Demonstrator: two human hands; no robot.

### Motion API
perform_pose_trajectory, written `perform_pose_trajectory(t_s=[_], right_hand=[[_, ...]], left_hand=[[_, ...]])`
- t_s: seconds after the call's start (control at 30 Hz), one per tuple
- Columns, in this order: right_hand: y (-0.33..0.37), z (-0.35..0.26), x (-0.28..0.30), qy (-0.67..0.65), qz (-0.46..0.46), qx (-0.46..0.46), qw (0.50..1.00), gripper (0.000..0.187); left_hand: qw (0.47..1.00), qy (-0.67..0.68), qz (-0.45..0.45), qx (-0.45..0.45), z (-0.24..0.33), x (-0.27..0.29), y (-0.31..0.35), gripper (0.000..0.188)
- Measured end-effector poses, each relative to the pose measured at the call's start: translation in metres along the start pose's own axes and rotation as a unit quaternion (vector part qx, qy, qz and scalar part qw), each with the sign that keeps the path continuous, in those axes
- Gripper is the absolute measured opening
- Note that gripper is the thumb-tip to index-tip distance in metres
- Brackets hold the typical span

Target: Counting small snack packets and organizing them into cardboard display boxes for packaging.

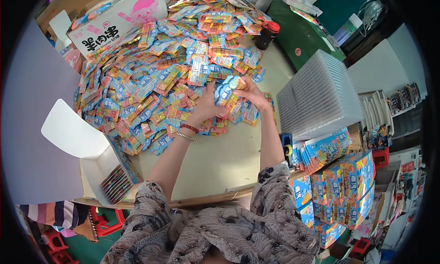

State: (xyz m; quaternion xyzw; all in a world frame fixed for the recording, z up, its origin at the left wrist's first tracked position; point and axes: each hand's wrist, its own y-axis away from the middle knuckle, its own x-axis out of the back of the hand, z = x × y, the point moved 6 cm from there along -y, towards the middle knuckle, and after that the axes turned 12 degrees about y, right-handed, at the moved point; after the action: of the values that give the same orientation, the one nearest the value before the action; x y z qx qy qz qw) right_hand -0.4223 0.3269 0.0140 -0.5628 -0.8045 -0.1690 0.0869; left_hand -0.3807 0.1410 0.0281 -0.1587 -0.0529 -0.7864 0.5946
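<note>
A small bunch of blue and orange candy packets [228, 90] is pinched in my right hand [255, 95], just above the near right edge of a large pile. My left hand [207, 107], with a red bead bracelet and a metal bangle at the wrist, is cupped beside the bunch. Its thumb and fingers are apart; whether they touch the packets is hard to tell. Beneath and around both hands spreads the pile of loose candy packets [151, 87]. To the left, an open display box [98, 177] with a raised white flap holds a row of packets on edge.
A white carton with a pink cartoon [133, 21] stands behind the pile. At the far right are a dark bottle with a red lid [267, 34] and a green box [298, 32]. A stack of translucent plastic trays [316, 96] stands right, with bundled display boxes [346, 186] below.
</note>
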Motion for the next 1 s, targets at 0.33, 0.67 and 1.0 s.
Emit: perform_pose_trajectory(t_s=[0.33,0.67,1.0], right_hand=[[0.123,0.035,-0.016,-0.151,0.2,0.044,0.967,0.056],[0.186,-0.025,-0.066,-0.142,0.126,0.103,0.976,0.064],[0.201,-0.017,-0.169,0.003,0.008,0.044,0.999,0.075]], left_hand=[[0.986,-0.092,-0.016,-0.135,0.024,-0.042,0.047,0.043],[0.986,-0.096,0.027,-0.137,0.069,0.005,0.143,0.042],[0.998,-0.024,0.057,0.031,0.021,0.046,0.255,0.037]])
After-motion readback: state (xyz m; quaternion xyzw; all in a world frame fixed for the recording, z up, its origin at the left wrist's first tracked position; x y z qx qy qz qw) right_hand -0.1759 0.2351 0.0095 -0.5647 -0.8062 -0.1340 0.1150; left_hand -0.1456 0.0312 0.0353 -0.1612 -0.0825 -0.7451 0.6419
